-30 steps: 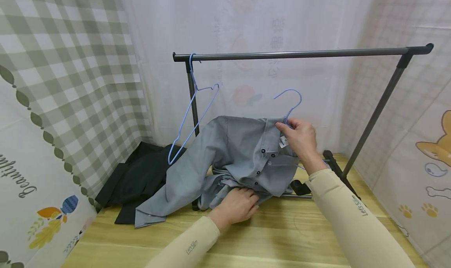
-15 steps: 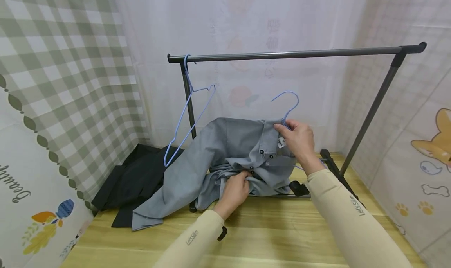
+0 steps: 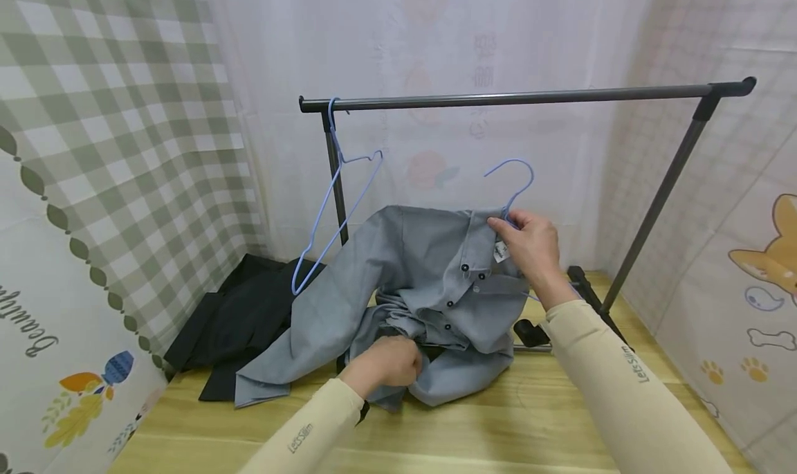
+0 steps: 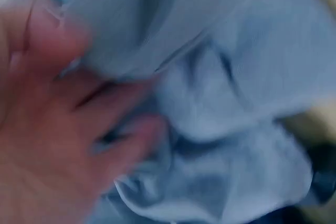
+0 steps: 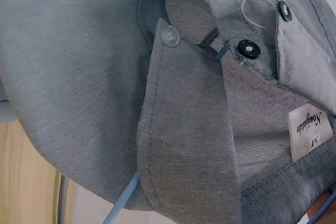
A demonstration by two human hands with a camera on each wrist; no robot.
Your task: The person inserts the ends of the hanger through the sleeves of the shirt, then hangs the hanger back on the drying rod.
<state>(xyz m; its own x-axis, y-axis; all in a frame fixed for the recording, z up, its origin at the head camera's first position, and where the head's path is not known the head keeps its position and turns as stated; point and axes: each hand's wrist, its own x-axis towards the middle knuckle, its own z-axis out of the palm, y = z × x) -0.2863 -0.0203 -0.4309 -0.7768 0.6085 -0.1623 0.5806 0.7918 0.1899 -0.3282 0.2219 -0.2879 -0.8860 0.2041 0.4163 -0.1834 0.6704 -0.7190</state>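
Observation:
A grey button-up shirt (image 3: 429, 245) hangs bunched at the middle of the table, one sleeve trailing left. A blue wire hanger (image 3: 523, 183) runs inside its collar, its hook standing free above. My right hand (image 3: 532, 245) pinches the hanger at the hook's base, beside the collar and its white label (image 5: 310, 129). In the right wrist view, a hanger end (image 5: 122, 200) pokes out past the open front placket. Down at the lower folds, my left hand (image 3: 389, 361) grips the cloth. Its fingers (image 4: 126, 150) are blurred and partly covered by fabric in the left wrist view.
Behind stands a clothes rack with a dark bar (image 3: 510, 99); a second blue hanger (image 3: 336, 183) hangs at its left end. Black folded clothing (image 3: 249, 322) lies at the left. The rack's foot (image 3: 529, 332) and lower bar sit behind the shirt. Patterned cloth walls surround the wooden table (image 3: 498, 425).
My left hand has reached up into the shirt's folds, then come back down and left. The shirt's lower part now spreads forward on the table. The right hand has stayed nearly still.

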